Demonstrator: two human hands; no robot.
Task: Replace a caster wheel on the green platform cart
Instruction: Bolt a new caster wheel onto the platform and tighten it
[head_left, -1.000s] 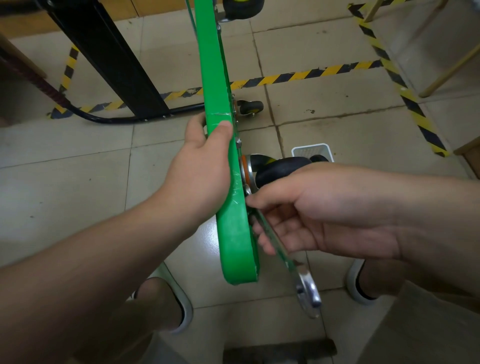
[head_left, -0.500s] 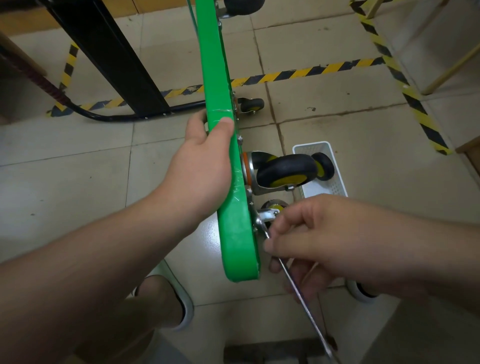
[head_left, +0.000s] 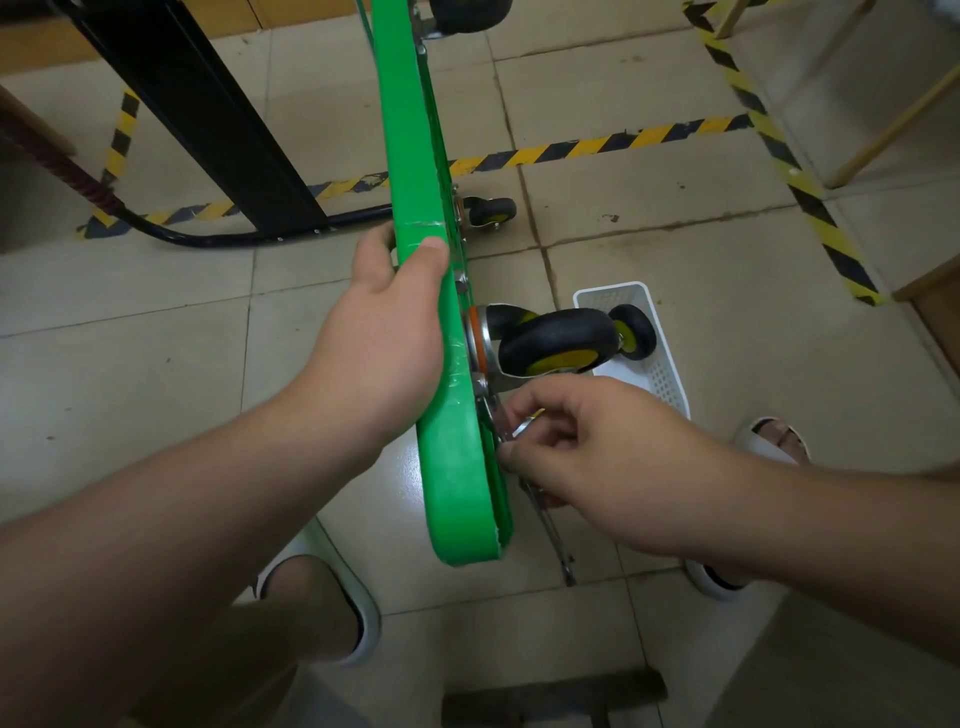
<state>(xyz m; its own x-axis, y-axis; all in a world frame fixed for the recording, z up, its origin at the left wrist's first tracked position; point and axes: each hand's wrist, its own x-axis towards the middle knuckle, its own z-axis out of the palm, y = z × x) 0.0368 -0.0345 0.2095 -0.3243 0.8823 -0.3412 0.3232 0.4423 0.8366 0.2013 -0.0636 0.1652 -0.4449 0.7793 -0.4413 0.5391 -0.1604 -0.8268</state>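
cart: green platform cart stands on its edge; caster wheel sticks out to the right, just above the right hand.
right hand: fingers curled, pinching a wrench at the caster's mount plate; handle slants down toward the floor.
left hand: left hand wrapped round the cart's edge, thumb on the rim.
room: white basket close right of the caster; bare tile beyond.

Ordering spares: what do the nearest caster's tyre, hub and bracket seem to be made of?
Tyre: matte black, likely rubber. Hub: flat yellow, probably plastic. Bracket: bright, mirror-like silver, apparently plated steel.
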